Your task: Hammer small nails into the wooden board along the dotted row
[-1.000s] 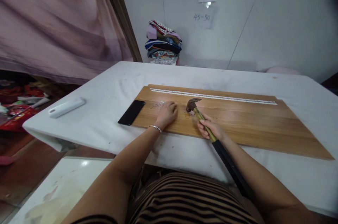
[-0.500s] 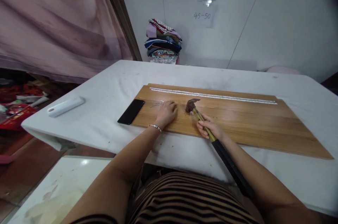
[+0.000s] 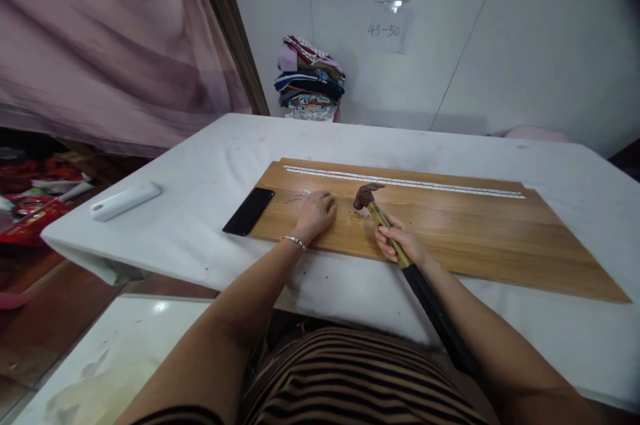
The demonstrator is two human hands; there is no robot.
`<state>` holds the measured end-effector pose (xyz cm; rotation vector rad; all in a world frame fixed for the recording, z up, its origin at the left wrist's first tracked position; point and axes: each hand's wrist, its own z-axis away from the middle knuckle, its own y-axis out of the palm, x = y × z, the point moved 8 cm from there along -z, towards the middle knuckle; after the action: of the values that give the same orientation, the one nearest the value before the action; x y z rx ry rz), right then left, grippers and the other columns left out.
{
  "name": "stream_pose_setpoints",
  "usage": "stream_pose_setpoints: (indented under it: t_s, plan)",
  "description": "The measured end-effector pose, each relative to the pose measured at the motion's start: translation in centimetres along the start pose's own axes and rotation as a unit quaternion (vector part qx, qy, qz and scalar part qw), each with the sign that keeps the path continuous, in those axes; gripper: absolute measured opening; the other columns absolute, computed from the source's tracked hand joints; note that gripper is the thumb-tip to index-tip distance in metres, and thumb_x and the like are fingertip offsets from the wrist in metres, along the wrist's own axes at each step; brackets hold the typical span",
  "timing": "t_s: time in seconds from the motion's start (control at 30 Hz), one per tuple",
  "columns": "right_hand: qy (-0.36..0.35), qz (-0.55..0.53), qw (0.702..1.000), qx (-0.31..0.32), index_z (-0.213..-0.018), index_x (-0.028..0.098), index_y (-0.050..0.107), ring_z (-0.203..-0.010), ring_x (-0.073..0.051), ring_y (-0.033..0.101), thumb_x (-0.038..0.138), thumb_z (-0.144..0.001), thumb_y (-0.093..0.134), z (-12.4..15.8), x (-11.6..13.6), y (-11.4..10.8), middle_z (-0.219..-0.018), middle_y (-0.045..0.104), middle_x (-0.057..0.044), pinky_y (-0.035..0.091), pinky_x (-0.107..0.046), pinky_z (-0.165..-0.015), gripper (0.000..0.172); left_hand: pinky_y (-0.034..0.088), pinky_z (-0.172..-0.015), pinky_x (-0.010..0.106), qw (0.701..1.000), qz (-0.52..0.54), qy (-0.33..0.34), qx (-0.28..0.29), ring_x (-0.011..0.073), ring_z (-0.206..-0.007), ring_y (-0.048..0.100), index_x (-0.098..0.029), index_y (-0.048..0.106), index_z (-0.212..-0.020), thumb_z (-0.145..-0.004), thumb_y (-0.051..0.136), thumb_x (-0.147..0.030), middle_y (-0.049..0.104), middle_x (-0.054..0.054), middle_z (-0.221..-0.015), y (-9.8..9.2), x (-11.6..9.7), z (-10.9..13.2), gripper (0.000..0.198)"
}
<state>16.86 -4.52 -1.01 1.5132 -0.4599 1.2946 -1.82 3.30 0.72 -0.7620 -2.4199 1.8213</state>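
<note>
A long wood-grain board point(image 3: 450, 231) lies flat on the table. My left hand point(image 3: 315, 215) rests on its left part, fingers slightly bent and lying on the surface. Several thin nails point(image 3: 299, 197) lie just beside this hand, by its left edge. My right hand point(image 3: 397, 241) is wrapped around the upper handle of a claw hammer point(image 3: 385, 221), whose rusty head hangs just over the board. Beneath the head, small nail heads or marks point(image 3: 363, 213) show on the wood; they are too small to tell apart. Two white measuring strips point(image 3: 400, 181) run along the far edge.
A black phone point(image 3: 249, 211) lies across the board's left corner. To the left, a white long-shaped object point(image 3: 125, 201) sits on the white-covered table point(image 3: 200, 165). Folded clothes point(image 3: 310, 78) are stacked against the wall behind. A pale stool or low surface point(image 3: 150, 325) stands at lower left.
The hammer head has risen slightly off the board and shifted a little right, uncovering the small marks below it. My left hand has stayed in place.
</note>
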Motion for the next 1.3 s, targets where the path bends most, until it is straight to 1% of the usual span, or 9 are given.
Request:
stream_pose_setpoints:
  t_s: [0.17, 0.4, 0.57, 0.73, 0.93, 1.13, 1.3]
  plan:
    - [-0.001, 0.004, 1.000, 0.008, -0.138, 0.026, 0.043, -0.037, -0.005, 0.039, 0.034, -0.080, 0.071, -0.22, -0.44, -0.06, -0.065, 0.052, 0.010, 0.028, -0.017, -0.031, 0.064, 0.047, -0.100, 0.039, 1.000, 0.008, 0.001, -0.001, 0.0244, -0.107, 0.061, -0.018, 0.072, -0.096, -0.091, 0.051, -0.023, 0.070, 0.010, -0.112, 0.11, 0.05, -0.04, 0.022]
    - [0.009, 0.022, 1.000, 0.011, -0.140, 0.024, 0.045, -0.036, -0.004, 0.040, 0.034, -0.081, 0.071, -0.26, -0.78, -0.02, -0.065, 0.052, 0.010, 0.028, -0.017, -0.032, 0.065, 0.047, -0.100, 0.039, 1.000, 0.007, 0.003, -0.003, 0.0242, -0.105, 0.061, -0.017, 0.072, -0.092, -0.090, 0.052, -0.022, 0.070, 0.011, -0.109, -0.03, -0.08, -0.12, 0.021]
    - [0.008, 0.021, 1.000, 0.014, -0.139, 0.023, 0.046, -0.036, -0.005, 0.039, 0.035, -0.081, 0.071, -0.34, -0.88, -0.02, -0.062, 0.051, 0.010, 0.026, -0.017, -0.031, 0.064, 0.047, -0.099, 0.038, 1.000, 0.007, 0.007, -0.005, 0.0240, -0.105, 0.061, -0.017, 0.072, -0.092, -0.091, 0.051, -0.021, 0.070, 0.011, -0.108, 0.02, -0.11, -0.10, 0.021]
    - [0.002, 0.011, 1.000, 0.010, -0.135, 0.023, 0.048, -0.037, -0.005, 0.039, 0.035, -0.080, 0.071, -0.22, -0.61, 0.14, -0.064, 0.052, 0.010, 0.028, -0.018, -0.032, 0.060, 0.047, -0.099, 0.039, 1.000, 0.009, 0.004, -0.009, 0.0241, -0.105, 0.061, -0.018, 0.072, -0.092, -0.090, 0.052, -0.022, 0.070, 0.011, -0.109, 0.04, 0.01, -0.11, 0.020]
    - [-0.003, 0.010, 1.000, 0.000, -0.133, 0.025, 0.046, -0.036, -0.005, 0.039, 0.034, -0.079, 0.071, 0.01, -0.08, 0.12, -0.065, 0.053, 0.010, 0.028, -0.018, -0.031, 0.060, 0.048, -0.097, 0.038, 1.000, 0.008, 0.011, -0.011, 0.0236, -0.103, 0.061, -0.019, 0.072, -0.088, -0.090, 0.052, -0.021, 0.070, 0.010, -0.104, -0.04, -0.09, -0.11, 0.020]
    - [0.004, 0.009, 1.000, 0.001, -0.128, 0.023, 0.049, -0.037, -0.005, 0.039, 0.035, -0.079, 0.072, -0.08, -0.44, 0.13, -0.064, 0.053, 0.010, 0.028, -0.017, -0.031, 0.055, 0.047, -0.101, 0.040, 1.000, 0.011, 0.001, -0.010, 0.0248, -0.108, 0.060, -0.018, 0.072, -0.094, -0.090, 0.052, -0.022, 0.070, 0.011, -0.113, -0.05, -0.02, -0.08, 0.021]
    - [0.006, 0.012, 1.000, 0.006, -0.132, 0.023, 0.049, -0.037, -0.005, 0.039, 0.035, -0.080, 0.071, -0.20, -0.78, 0.08, -0.064, 0.052, 0.010, 0.029, -0.017, -0.031, 0.058, 0.048, -0.098, 0.040, 1.000, 0.014, 0.002, -0.001, 0.0248, -0.104, 0.061, -0.017, 0.072, -0.090, -0.090, 0.051, -0.022, 0.070, 0.011, -0.105, -0.13, -0.13, -0.10, 0.021]
